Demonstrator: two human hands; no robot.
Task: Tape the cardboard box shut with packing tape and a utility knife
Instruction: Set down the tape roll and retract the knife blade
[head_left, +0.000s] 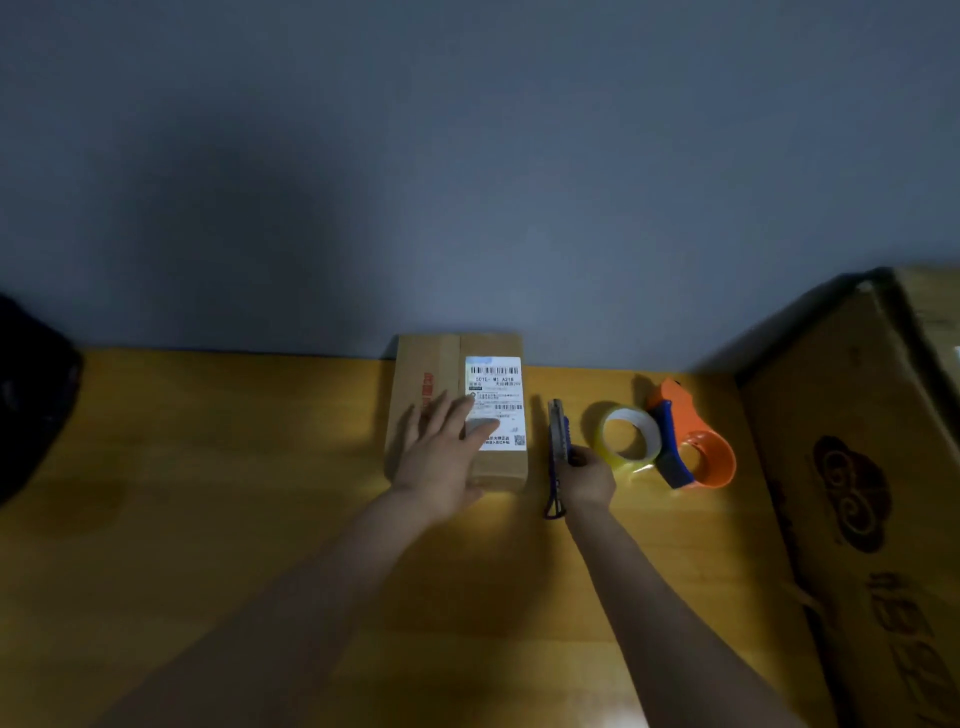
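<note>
The right hand (589, 475) is curled around the middle of the utility knife (558, 452), fingers pinching its handle where it lies on the yellow table (208, 467), blade end pointing toward the far wall; whether the knife is lifted clear of the surface cannot be told. The left hand (441, 457) lies flat with fingers spread on top of the cardboard box (431, 374), partly covering the white shipping label (496, 384) and apparently steadying the box. The box sits at the far edge of the table against the wall, just left of the knife. To the right of the knife lies a roll of packing tape (628, 434), touching an orange and blue tape dispenser (691, 441) (the roll looks to be out of the dispenser). A large carton (857, 467) stands at the far right. The step in hand seems to be taking up the knife. Next, tape must be drawn across the box seam while the left hand holds the box still.
</note>
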